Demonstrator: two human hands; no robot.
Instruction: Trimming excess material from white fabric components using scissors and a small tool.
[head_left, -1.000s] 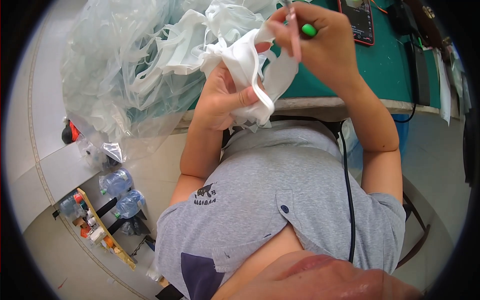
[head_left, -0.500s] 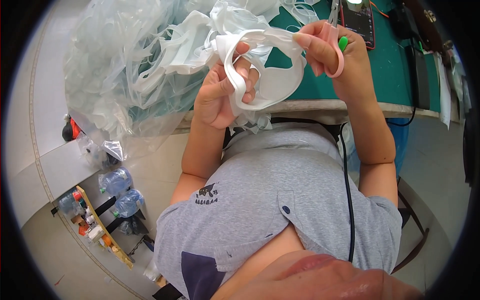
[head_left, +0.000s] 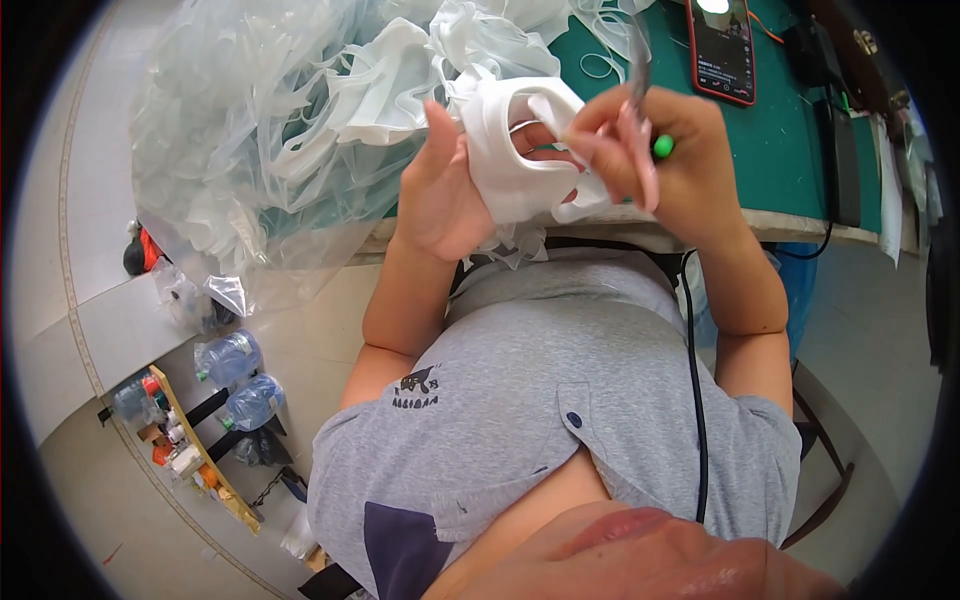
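Note:
A white cloth garment piece (head_left: 497,140) with bound edges and large openings hangs between my hands, above the near edge of the table. My left hand (head_left: 438,200) supports it from the left, fingers behind and inside the cloth, with the thumb raised apart. At its right side, my right hand (head_left: 690,170) has its thumb and forefinger pinched at the garment's edge. Tucked in that same hand is a pair of scissors (head_left: 645,165) with pink handles, blades pointing up and blurred. A small bright green piece (head_left: 663,146) sticks out beside the handle; its kind is unclear.
Clear plastic bagging (head_left: 215,150) and a heap of similar white pieces (head_left: 385,90) cover the left of the green tabletop (head_left: 775,150). A phone (head_left: 722,50) in a red case lies at the back right, near a black power strip (head_left: 842,165). Wrapped bottles (head_left: 250,400) stand lower left.
The garment has turned and flattened over my left hand, whose thumb has lifted off it. My right hand has come down and left with the scissors, uncovering more of the phone.

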